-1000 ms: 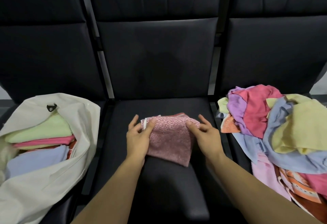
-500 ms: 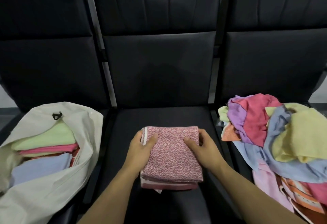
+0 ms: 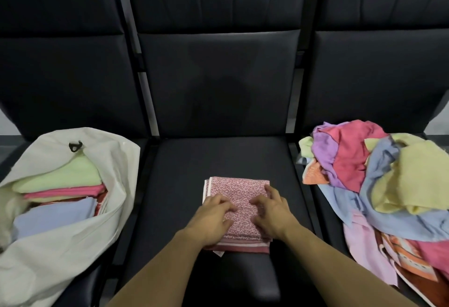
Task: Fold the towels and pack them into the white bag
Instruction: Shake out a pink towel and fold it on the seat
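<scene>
A folded pink speckled towel (image 3: 239, 191) lies flat on the middle black seat (image 3: 175, 185). My left hand (image 3: 213, 217) rests palm down on its near left part, fingers spread. On its near right part my right hand (image 3: 273, 212) presses down the same way. Neither hand grips the cloth. The white bag (image 3: 73, 241) lies open on the left seat, with folded green, pink and blue towels (image 3: 58, 195) stacked inside. A loose heap of unfolded towels (image 3: 379, 180) in pink, purple, blue, yellow and orange covers the right seat.
Three black padded seats stand in a row with tall backrests (image 3: 218, 76) behind. Narrow gaps with armrest posts (image 3: 150, 102) separate them. The middle seat's front edge (image 3: 243, 289) is close below my forearms.
The towel went from held at its far edge to folded flat on the seat. Both hands slid from its sides onto its top, pressing it down.
</scene>
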The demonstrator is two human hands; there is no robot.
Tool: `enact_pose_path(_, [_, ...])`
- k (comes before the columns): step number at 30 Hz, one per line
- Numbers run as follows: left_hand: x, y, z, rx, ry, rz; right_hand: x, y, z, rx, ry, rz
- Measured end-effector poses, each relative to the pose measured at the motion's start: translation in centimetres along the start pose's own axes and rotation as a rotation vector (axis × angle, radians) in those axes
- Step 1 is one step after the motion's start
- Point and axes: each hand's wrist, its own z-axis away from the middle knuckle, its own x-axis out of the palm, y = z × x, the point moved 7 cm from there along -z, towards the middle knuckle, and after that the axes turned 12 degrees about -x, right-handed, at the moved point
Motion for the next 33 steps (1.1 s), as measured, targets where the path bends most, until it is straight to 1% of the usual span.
enact_pose_path(1, [0.2, -0.1, -0.2, -0.022, 0.001, 0.001, 0.1, 0.1, 0.1, 0.023, -0.004, -0.010])
enact_pose_path(2, [0.1, -0.2, -0.4, -0.045, 0.017, 0.020, -0.2, 0.1, 0.2, 0.050, 0.029, -0.036])
enact_pose_path(4, [-0.7, -0.4, -0.5, -0.123, 0.082, 0.107, -0.9, 0.7, 0.2, 0.139, 0.138, -0.133])
enact_pose_path(6, [-1.9, -1.3, -0.5, -0.287, 0.222, 0.189, -1.2, 1.6, 0.2, 0.236, 0.228, -0.275])
enact_pose_path(7, [-2.2, -2.3, -0.3, -0.416, 0.272, 0.223, -1.0, 2.0, 0.2, 0.281, 0.247, -0.351])
enact_pose_path(8, [-2.3, -3.1, 0.1, -0.538, 0.282, 0.256, -0.7, 2.3, 0.1, 0.312, 0.249, -0.415])
enact_pose_path(9, [-1.9, -4.0, 0.3, -0.643, 0.254, 0.300, -0.2, 2.7, 0.0, 0.334, 0.233, -0.456])
enact_pose_path(11, [-0.7, -4.9, 0.4, -0.756, 0.138, 0.433, 0.4, 2.9, -0.1, 0.353, 0.219, -0.523])
enact_pose_path(13, [0.7, -5.0, 0.0, -0.766, 0.024, 0.639, 0.8, 2.7, -0.1, 0.360, 0.205, -0.594])
enact_pose_path(15, [1.6, -4.5, 0.2, -0.743, -0.069, 0.832, 0.9, 1.9, 0.0, 0.323, 0.197, -0.674])
enact_pose_path(17, [1.9, -4.3, 0.0, -0.716, -0.086, 0.950, 0.3, 1.2, -0.2, 0.251, 0.226, -0.659])
enact_pose_path(20, [0.6, -4.5, 0.4, -0.655, -0.028, 1.062, -0.8, 0.0, -0.4, 0.106, 0.269, -0.481])
enact_pose_path(23, [-2.6, -6.3, 1.2, -0.592, 0.092, 0.998, -1.5, -3.2, -0.9, -0.034, 0.247, -0.427])
enact_pose_path(26, [-7.9, -9.4, 3.2, -0.561, 0.263, 0.890, -1.3, -8.2, -2.0, -0.131, 0.218, -0.452])
enact_pose_path(28, [-11.8, -11.6, 5.1, -0.544, 0.338, 0.820, -0.5, -12.1, -3.0, -0.169, 0.198, -0.505])
enact_pose_path(31, [-17.1, -15.6, 8.5, -0.559, 0.437, 0.811, 1.3, -18.6, -4.7, -0.204, 0.160, -0.619])
enact_pose_path(33, [-19.7, -18.8, 10.8, -0.617, 0.467, 0.828, 3.1, -22.9, -5.8, -0.222, 0.109, -0.676])
